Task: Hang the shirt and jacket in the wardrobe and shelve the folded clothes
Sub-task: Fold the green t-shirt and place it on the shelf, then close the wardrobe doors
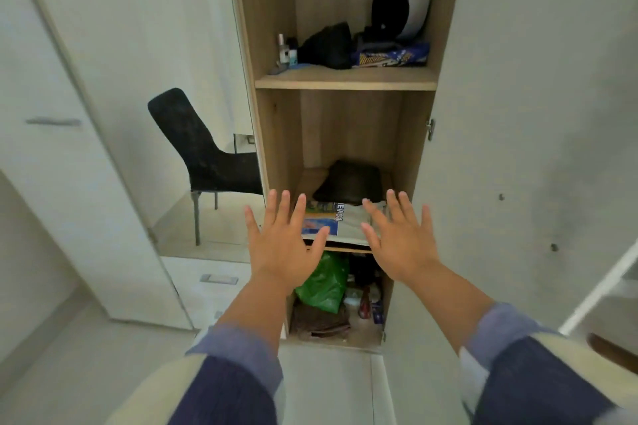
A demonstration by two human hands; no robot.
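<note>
Below, both hands, left hand (281,245) and right hand (402,245), splayed empty before folded shirt (348,222); green bag (324,281) underneath.

Black chair (207,155), green bag (326,281)

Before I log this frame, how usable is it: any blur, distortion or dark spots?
Head view: wide-angle bending curves the wardrobe side and door edges; sleeve cuffs at the bottom corners smear; both hands, left hand and right hand, read sharp; light is soft and even; the bottom compartment sits in shadow.
</note>
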